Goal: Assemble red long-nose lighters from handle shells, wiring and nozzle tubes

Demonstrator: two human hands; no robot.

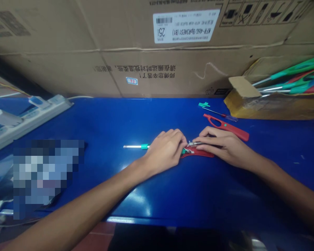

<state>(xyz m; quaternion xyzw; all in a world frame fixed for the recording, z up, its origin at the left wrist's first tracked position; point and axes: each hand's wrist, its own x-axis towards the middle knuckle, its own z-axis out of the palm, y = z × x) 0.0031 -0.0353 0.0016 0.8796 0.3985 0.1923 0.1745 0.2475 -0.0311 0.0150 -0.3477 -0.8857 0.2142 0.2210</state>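
Observation:
A long-nosed lighter lies opened up on the table, its metal tube point(133, 146) with a green collar point(144, 146) pointing left. My left hand point(164, 148) is closed over the lighter's middle, hiding much of it. To the right, the red handle shell point(202, 152) shows, with a thin white wire point(189, 151) at its left end. Between the fingertips of my right hand point(225, 144) is a small silvery cylindrical part point(195, 143), held just above that shell. Beyond my right hand lies a loose red handle half point(231, 129) with a finger hole.
A screwdriver point(222, 114) and a small green piece point(204, 104) lie behind. An open carton point(274, 106) of green and red lighters stands at right. Cardboard point(136, 35) walls the back. A power strip point(42, 115) and a blurred-out object point(47, 174) are left.

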